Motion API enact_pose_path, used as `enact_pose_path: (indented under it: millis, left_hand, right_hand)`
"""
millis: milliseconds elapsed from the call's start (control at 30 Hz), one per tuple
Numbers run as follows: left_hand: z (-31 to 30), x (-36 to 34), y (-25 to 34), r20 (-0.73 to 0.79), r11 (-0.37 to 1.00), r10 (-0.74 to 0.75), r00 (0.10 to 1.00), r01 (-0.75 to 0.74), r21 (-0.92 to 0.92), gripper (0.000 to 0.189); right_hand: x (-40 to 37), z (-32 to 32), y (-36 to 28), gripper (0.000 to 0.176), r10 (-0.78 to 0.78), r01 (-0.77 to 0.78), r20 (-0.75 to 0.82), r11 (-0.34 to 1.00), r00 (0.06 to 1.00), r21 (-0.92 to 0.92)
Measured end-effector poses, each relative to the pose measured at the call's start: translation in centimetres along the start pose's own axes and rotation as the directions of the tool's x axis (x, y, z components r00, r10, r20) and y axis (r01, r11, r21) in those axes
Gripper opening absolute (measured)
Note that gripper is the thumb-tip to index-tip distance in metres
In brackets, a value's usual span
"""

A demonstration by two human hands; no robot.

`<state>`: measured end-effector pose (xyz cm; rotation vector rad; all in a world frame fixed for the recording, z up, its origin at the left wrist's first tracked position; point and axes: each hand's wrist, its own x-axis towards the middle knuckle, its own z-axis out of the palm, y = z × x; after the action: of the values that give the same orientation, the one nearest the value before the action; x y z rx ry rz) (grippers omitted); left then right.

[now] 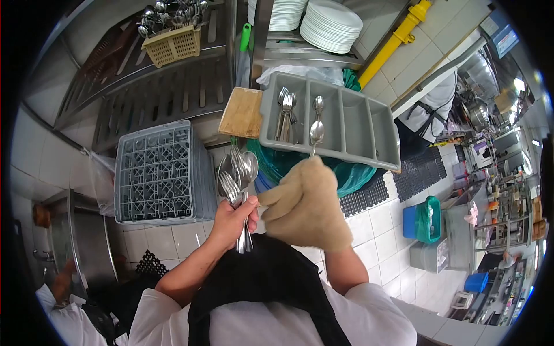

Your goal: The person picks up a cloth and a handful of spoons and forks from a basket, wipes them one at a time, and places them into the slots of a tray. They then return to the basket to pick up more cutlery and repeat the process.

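Note:
My left hand (235, 222) is closed round a bunch of forks and spoons (247, 167), their heads pointing up and the handle ends showing below the fist. A beige cloth (306, 202) covers my right hand, hiding its fingers. From the cloth's top edge sticks out a spoon (316, 132), its bowl over the second compartment of a grey cutlery tray (355, 127). Another spoon (318, 103) lies farther back in that compartment. Several forks (286, 109) lie in the leftmost compartment.
A wooden board (241, 112) adjoins the tray's left side. Grey glass racks (154, 173) are stacked at left. Behind are a basket of cutlery (173, 46), stacked white plates (330, 26) and a yellow pipe (398, 40). A green-lined bin (352, 180) stands under the tray. Other people are on both sides.

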<state>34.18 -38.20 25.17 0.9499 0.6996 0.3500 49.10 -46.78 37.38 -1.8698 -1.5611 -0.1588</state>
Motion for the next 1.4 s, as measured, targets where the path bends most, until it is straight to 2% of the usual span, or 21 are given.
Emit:
enact_pose_path:
  millis: [100, 167, 233, 267, 333, 400, 467, 500, 567, 600, 667, 733, 800, 833, 967, 1033, 1067, 1167, 1233, 1300, 1400]
  left_hand:
    - [0.2, -0.5, -0.1, 0.037, 0.998, -0.052, 0.998, 0.052, -0.019, 0.022]
    - [0.3, -0.6, 0.1, 0.052, 0.997, -0.062, 0.997, 0.064, -0.048, 0.021]
    - [0.3, -0.8, 0.2, 0.12, 0.999, -0.03, 0.992, 0.034, -0.029, 0.022]
    - [0.3, -0.8, 0.1, 0.11, 0.999, -0.033, 0.993, 0.037, -0.032, 0.022]
    - [0.1, -0.5, -0.2, 0.154, 0.998, 0.002, 0.988, 0.008, -0.061, 0.027]
    - [0.1, -0.5, 0.2, 0.116, 0.999, -0.042, 0.992, 0.045, -0.025, 0.027]
    - [0.6, -0.3, -0.1, 0.099, 1.0, -0.002, 0.995, 0.004, -0.02, 0.025]
    - [0.5, -0.1, -0.2, 0.1, 1.0, -0.005, 0.995, 0.007, -0.018, 0.025]
    - [0.8, 0.2, -0.4, 0.148, 0.998, 0.014, 0.989, -0.022, 0.053, 0.022]
    - [0.8, 0.3, -0.4, 0.155, 0.998, 0.009, 0.988, -0.018, 0.055, 0.022]
    - [0.8, 0.5, -0.3, 0.246, 0.99, -0.028, 0.969, -0.007, 0.137, 0.023]
    - [1.4, 0.5, -0.4, 0.232, 0.991, 0.011, 0.973, -0.042, 0.126, 0.02]
    - [1.9, 0.3, -0.6, 0.085, 0.995, 0.073, 0.994, -0.079, 0.069, 0.019]
    - [2.0, 0.2, -0.6, 0.026, 0.991, 0.095, 0.995, -0.097, 0.092, 0.016]
    - [1.2, 0.5, -1.1, 0.015, 0.991, 0.118, 0.993, -0.119, 0.062, 0.015]
    - [1.1, 0.5, -0.9, 0.045, 0.994, 0.067, 0.997, -0.07, 0.079, 0.016]
    - [1.0, 0.5, -0.9, 0.044, 0.995, 0.066, 0.997, -0.07, 0.078, 0.016]
    - [1.2, 0.4, -0.6, 0.087, 0.993, 0.037, 0.996, -0.046, 0.107, 0.019]
    - [1.6, 0.2, -0.2, 0.103, 0.99, 0.022, 0.994, -0.036, 0.138, 0.018]
    - [1.6, 0.2, -0.3, 0.092, 0.989, 0.026, 0.995, -0.038, 0.141, 0.017]
    - [1.4, 0.2, -0.6, 0.098, 0.988, 0.036, 0.995, -0.05, 0.145, 0.016]
  right_hand:
    - [0.0, -1.0, 1.6, 0.015, -0.004, 0.001, -0.056, 0.999, 0.998, -0.05]
    - [-1.2, 1.8, 7.0, 0.012, 0.045, -0.036, 0.016, 0.937, 0.999, -0.348]
    - [-1.5, 3.8, 9.7, 0.021, 0.106, -0.037, 0.078, 0.792, 0.991, -0.61]
    - [-1.7, 4.2, 9.8, 0.021, 0.104, -0.031, 0.086, 0.797, 0.991, -0.603]
    - [-2.4, 5.4, 9.2, 0.016, -0.015, 0.11, 0.185, 0.848, 0.983, -0.518]
    - [-2.9, 6.4, 7.9, 0.012, -0.143, 0.244, 0.262, 0.878, 0.954, -0.412]
    - [-2.1, 4.0, 4.4, 0.014, -0.111, 0.212, 0.412, 0.954, 0.904, -0.21]
    - [-2.4, 3.7, 3.5, 0.014, -0.108, 0.209, 0.412, 0.955, 0.905, -0.209]
    - [-3.0, 3.6, 2.4, 0.039, 0.077, -0.082, 0.282, 0.997, 0.956, 0.008]
    - [-3.1, 3.7, 2.5, 0.039, 0.084, -0.088, 0.28, 0.996, 0.956, 0.004]
    - [-3.1, 4.4, 3.2, 0.036, 0.212, -0.158, 0.301, 0.968, 0.93, -0.195]
    - [-2.8, 5.5, 4.3, 0.034, 0.329, -0.203, 0.3, 0.901, 0.895, -0.383]
    - [-2.8, 6.6, 5.1, 0.031, 0.436, -0.227, 0.284, 0.802, 0.854, -0.552]
    - [-3.0, 7.0, 5.4, 0.031, 0.435, -0.225, 0.285, 0.803, 0.854, -0.551]
    - [-3.8, 8.3, 6.8, 0.034, 0.323, -0.225, 0.105, 0.824, 0.941, -0.519]
    - [-4.0, 8.9, 7.3, 0.036, 0.258, -0.218, 0.012, 0.837, 0.966, -0.502]
    - [-4.1, 9.2, 7.5, 0.036, 0.258, -0.217, 0.014, 0.837, 0.966, -0.502]
    - [-4.1, 9.8, 8.1, 0.031, 0.336, -0.334, -0.029, 0.919, 0.942, -0.21]
    - [-3.9, 10.5, 8.5, 0.027, 0.388, -0.388, -0.04, 0.922, 0.921, 0.004]
    - [-3.2, 11.0, 8.8, 0.023, 0.438, -0.419, -0.046, 0.881, 0.898, 0.219]
    - [-2.8, 11.5, 9.1, 0.017, 0.519, -0.433, -0.027, 0.74, 0.855, 0.514]
